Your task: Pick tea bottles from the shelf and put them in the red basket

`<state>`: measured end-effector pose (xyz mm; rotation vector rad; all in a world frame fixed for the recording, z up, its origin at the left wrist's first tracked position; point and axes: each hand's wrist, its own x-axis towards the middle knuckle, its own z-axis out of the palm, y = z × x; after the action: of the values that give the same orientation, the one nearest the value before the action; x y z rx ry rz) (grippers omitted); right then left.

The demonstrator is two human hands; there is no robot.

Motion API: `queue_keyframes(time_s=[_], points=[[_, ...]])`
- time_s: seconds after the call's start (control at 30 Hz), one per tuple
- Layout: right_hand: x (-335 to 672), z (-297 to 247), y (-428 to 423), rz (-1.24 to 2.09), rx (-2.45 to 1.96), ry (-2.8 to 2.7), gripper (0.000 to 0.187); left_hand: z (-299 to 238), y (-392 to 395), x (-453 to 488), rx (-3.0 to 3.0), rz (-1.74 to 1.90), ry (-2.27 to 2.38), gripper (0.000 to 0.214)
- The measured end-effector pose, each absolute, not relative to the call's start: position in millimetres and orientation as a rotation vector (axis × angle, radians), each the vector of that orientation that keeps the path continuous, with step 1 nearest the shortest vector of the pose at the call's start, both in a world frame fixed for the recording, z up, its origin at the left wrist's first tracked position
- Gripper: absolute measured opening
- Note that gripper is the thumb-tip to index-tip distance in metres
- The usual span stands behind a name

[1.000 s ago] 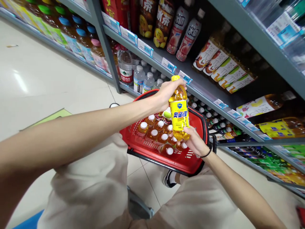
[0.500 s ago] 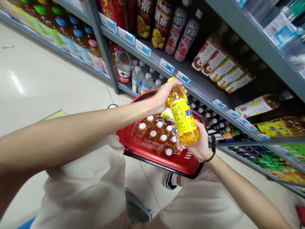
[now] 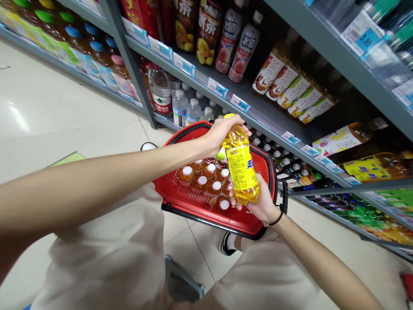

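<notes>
A yellow drink bottle (image 3: 241, 167) with a yellow label is held over a red shopping basket (image 3: 245, 219). My left hand (image 3: 222, 131) wraps round its neck and cap from above. My right hand (image 3: 262, 206) cups its base from below, a black band on the wrist. The bottle leans slightly, its back label facing me. Inside the basket stand several small amber bottles (image 3: 206, 183) with white caps.
Grey store shelves (image 3: 258, 114) run along the right, with tea bottles (image 3: 292, 88) lying on the middle shelf, water bottles (image 3: 179, 107) lower left and price tags on the edges. Pale tiled floor (image 3: 64, 120) spreads to the left. My knees in beige trousers sit below.
The bottle has been turned in my hands, so its front label now faces away and the printed back shows. It has also tilted a little, and the view has shifted.
</notes>
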<state>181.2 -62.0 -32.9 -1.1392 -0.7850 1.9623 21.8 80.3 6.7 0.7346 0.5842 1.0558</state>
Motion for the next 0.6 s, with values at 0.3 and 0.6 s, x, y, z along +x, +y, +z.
queue_keyframes(time_s=[0.3, 0.6], points=[[159.5, -46.6, -40.3, 1.679, -1.516, -0.568, 0.043, 5.4, 65.4, 19.1, 1.186, 1.118, 0.839, 0.020], [154.1, -68.6, -34.9, 1.692, -1.561, -0.609, 0.054, -6.7, 84.0, 14.0, 1.115, 1.018, 0.863, 0.020]])
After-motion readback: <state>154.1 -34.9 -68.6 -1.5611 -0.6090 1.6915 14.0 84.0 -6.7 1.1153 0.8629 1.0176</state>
